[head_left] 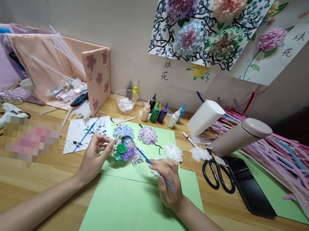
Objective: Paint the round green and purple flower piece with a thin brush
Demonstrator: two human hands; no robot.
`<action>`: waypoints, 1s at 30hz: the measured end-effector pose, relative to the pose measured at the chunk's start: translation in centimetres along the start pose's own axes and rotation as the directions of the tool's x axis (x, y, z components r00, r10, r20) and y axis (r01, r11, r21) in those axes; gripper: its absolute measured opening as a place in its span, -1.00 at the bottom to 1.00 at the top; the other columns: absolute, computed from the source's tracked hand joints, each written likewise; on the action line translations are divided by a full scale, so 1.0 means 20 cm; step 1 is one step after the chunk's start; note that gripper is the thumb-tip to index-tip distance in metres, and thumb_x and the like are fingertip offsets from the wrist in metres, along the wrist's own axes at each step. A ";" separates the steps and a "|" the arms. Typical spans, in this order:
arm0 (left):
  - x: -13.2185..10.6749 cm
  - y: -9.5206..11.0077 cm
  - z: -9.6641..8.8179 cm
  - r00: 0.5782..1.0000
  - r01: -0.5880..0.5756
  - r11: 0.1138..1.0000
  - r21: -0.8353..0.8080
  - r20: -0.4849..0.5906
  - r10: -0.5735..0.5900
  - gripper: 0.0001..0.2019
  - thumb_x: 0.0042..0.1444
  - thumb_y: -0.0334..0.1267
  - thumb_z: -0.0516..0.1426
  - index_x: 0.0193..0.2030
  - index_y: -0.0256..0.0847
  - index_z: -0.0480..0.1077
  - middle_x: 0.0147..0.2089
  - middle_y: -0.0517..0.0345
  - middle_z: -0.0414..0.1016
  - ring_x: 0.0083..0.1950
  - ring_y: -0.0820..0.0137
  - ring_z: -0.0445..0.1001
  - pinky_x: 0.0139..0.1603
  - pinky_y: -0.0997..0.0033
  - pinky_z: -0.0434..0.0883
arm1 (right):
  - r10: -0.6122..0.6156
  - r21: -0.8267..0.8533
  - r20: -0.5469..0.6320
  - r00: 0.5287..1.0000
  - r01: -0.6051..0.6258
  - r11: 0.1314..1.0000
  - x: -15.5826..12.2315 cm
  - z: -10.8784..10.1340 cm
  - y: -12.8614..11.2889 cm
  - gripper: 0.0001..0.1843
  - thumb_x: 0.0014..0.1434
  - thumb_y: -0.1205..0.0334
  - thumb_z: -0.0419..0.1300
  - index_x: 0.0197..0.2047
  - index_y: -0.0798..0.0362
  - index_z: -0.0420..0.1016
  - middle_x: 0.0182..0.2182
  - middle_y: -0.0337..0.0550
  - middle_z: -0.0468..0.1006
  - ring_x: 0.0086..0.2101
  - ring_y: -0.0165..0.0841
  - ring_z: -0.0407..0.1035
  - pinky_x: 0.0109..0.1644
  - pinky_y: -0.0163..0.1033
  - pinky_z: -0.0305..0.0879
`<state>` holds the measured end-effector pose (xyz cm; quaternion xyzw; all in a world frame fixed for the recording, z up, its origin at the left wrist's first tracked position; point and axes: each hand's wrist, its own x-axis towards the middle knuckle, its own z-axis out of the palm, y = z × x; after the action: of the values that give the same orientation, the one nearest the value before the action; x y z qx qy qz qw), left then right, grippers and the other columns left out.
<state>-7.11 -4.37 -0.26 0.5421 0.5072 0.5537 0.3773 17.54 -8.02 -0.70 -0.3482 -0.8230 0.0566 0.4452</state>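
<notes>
Between the thumb and fingers of my left hand (94, 154) is a small paint palette (122, 150), tilted, with green, purple and blue paint in its wells. My right hand (167, 179) grips a thin blue paintbrush (143, 155) like a pen. The brush's tip points at the palette's right edge; whether it touches paint I cannot tell. Behind the palette, on a green sheet (130, 218), are fluffy paper flowers: a blue one (124, 130), a purple one (148, 135), and a lilac one (138, 156) partly hidden by the palette. A white flower (173, 153) sits beyond my right hand.
Paint bottles (162, 113) stand behind, near a clear bowl (125, 101). Another blue brush (86, 135) lies on paint-spotted paper (105, 124). Scissors (219, 175), a black phone (251, 186) and a tumbler (240, 136) are right; a glue gun (1, 119) is left.
</notes>
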 end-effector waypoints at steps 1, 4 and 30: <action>0.00 0.00 0.00 1.000 -0.003 1.000 0.001 -0.001 0.003 -0.75 0.04 -0.12 0.16 -0.25 -0.16 0.19 -0.25 0.16 0.33 -0.25 0.43 0.42 -0.37 0.51 0.41 | 0.000 0.000 0.002 1.000 0.000 1.000 0.00 0.00 0.00 -0.70 0.25 0.33 -0.14 -0.01 -0.04 0.26 -0.15 -0.13 0.53 -0.12 -0.28 0.31 -0.06 -0.10 0.11; 0.00 0.00 0.00 1.000 -0.011 1.000 0.004 0.001 0.011 -0.76 0.05 -0.13 0.16 -0.25 -0.16 0.19 -0.25 0.16 0.32 -0.24 0.43 0.42 -0.36 0.52 0.41 | -0.012 0.000 0.045 0.999 0.012 1.000 0.00 0.00 0.00 -0.70 0.25 0.33 -0.13 0.00 -0.04 0.27 -0.13 -0.14 0.52 -0.11 -0.28 0.31 -0.05 -0.10 0.10; 0.00 0.00 0.00 1.000 -0.010 1.000 0.002 0.021 0.010 -0.80 0.09 -0.16 0.13 -0.23 -0.15 0.20 -0.25 0.19 0.30 -0.24 0.45 0.40 -0.35 0.52 0.41 | 0.002 0.047 0.045 0.999 -0.004 0.999 0.01 0.00 0.00 -0.71 0.26 0.32 -0.14 -0.02 -0.03 0.28 -0.14 -0.14 0.52 -0.12 -0.28 0.29 -0.06 -0.09 0.11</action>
<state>-7.16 -4.46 -0.34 0.5508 0.5011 0.5492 0.3793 17.47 -7.95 -0.58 -0.3375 -0.8307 0.0845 0.4346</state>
